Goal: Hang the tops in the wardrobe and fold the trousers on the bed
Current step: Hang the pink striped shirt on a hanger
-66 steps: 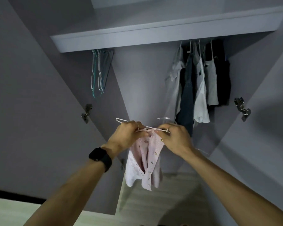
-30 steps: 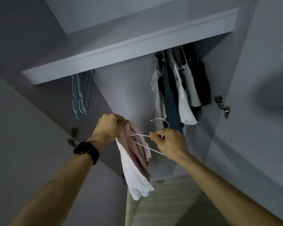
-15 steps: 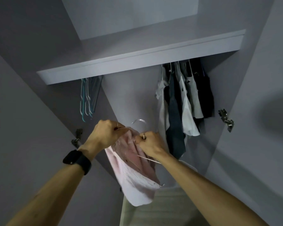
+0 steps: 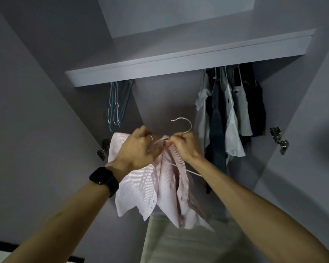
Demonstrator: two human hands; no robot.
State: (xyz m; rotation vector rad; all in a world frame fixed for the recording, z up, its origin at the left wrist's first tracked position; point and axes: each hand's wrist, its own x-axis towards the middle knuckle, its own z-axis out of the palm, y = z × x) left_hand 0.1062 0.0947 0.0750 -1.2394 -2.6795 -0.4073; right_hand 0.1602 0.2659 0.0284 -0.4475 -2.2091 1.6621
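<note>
Facing the open grey wardrobe (image 4: 179,59), pink-striped button shirt (image 4: 139,188) droops from silver wire hanger (image 4: 190,124): left hand (image 4: 139,150) pinches collar, right hand (image 4: 187,147) grips hanger neck, hook pointing up toward shelf, right hand nearer hung tops (image 4: 230,118).

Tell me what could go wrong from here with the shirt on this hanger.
1. One arm of the hanger pokes out bare beside the pink shirt, so the shirt seems only half seated and may slide off once the left hand and right hand let go.
2. The shirt hangs open and bunched at the collar, so it could end up crooked.
3. The hung tops crowd the wardrobe's right side; the hook could snag one there.
</note>
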